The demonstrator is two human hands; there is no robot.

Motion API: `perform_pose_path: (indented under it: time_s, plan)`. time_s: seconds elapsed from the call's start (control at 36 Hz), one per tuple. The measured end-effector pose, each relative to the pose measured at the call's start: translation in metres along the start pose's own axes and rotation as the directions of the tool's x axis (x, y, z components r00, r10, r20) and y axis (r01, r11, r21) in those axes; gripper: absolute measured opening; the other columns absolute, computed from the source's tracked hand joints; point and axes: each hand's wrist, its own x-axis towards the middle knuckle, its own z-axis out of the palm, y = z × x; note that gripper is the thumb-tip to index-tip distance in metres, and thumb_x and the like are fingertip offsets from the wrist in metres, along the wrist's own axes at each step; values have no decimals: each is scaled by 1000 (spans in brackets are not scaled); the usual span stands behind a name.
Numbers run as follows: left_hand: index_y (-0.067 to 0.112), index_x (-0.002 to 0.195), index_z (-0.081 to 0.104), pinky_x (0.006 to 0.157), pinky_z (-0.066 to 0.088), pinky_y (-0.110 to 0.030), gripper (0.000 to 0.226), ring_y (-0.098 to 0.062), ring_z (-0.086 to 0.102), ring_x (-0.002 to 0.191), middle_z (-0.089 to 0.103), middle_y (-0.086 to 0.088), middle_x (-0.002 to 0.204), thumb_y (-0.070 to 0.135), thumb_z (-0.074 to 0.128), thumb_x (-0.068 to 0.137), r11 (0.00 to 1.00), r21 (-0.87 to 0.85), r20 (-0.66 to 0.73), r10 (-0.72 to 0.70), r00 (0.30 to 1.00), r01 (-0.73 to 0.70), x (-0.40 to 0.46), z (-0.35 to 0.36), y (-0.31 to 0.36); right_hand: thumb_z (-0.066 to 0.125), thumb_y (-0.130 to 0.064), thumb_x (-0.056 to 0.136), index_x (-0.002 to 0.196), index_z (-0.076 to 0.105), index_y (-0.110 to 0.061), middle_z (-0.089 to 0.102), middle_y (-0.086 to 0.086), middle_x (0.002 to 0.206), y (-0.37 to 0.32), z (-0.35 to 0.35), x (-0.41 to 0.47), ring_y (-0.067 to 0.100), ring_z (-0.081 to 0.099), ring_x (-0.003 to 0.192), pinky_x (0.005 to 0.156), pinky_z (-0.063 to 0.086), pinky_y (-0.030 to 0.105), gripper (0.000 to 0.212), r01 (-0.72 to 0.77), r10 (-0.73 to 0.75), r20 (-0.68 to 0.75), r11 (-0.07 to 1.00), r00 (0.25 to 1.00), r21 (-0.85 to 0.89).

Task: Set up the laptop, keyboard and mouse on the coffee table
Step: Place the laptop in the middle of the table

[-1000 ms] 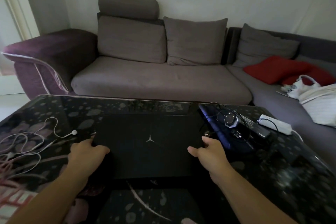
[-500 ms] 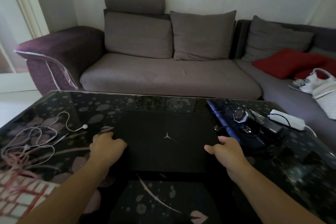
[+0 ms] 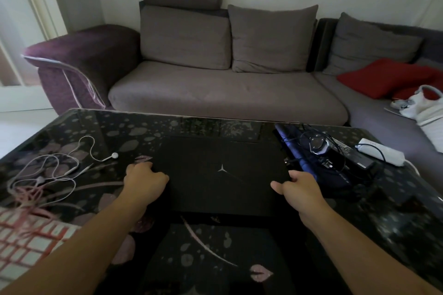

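Both hands are gripping the closed laptop (image 3: 223,175): left hand (image 3: 143,181) at its left edge, right hand (image 3: 299,189) at its right. Rigid slab, likely heavy and slippery on the glossy coffee table (image 3: 96,127); side edges are serving best.

Keyboard (image 3: 26,242) cut off at left edge

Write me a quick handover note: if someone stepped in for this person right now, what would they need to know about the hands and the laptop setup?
Left hand: grips the left edge of the closed laptop.
Right hand: grips its right edge.
Laptop: lies flat, lid shut, in the middle of the coffee table.
Keyboard: white with red, at the table's near left corner, partly out of view.
Mouse: seems to be the dark one among cables on the table's right side; hard to be sure.
Done: laptop is on the table.
Left: open the lid, bring the keyboard and mouse in front of it.
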Motion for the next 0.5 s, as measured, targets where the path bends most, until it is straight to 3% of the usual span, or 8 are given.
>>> perform_pose_path:
  time_s: [0.08,0.17,0.25,0.36,0.5]
  plan:
    - [22,85,64,94,59,-50,18,-33,66,104,59,-14,129,33,72,73,1000,-2,8,-9,1000,9,2,-2,-1,81,-16,90,156,47,-13,49,11,158,0,3,0,30,48,145,117,42,49,74,5,-5,9,1000,1000,-2]
    - [18,92,70,92,60,-50,30,-32,66,101,61,-13,125,36,70,68,1000,14,24,-8,1000,8,2,-3,0,78,-13,93,161,37,-12,41,12,164,0,2,0,32,40,150,118,37,47,79,3,-3,-6,1000,1000,-11]
    - [17,96,70,94,59,-49,32,-32,65,104,59,-14,126,36,70,70,999,41,29,-14,999,13,1,-4,0,77,-13,94,162,36,-12,40,13,165,-1,2,-1,32,40,151,118,37,46,79,25,-25,4,1000,1000,0]
    - [16,109,71,98,57,-50,53,-34,63,111,58,-13,132,42,66,64,999,42,26,-20,999,19,6,-2,-3,77,-14,94,162,36,-12,39,12,165,0,3,2,31,39,151,119,37,46,80,38,-38,10,999,999,12]
    - [17,94,70,95,59,-49,14,-30,66,103,62,-12,127,23,74,82,1000,-14,14,5,1000,-4,-5,-3,4,82,-20,86,151,52,-15,53,7,155,3,4,4,29,53,139,114,46,50,72,17,-17,12,1000,1000,9]
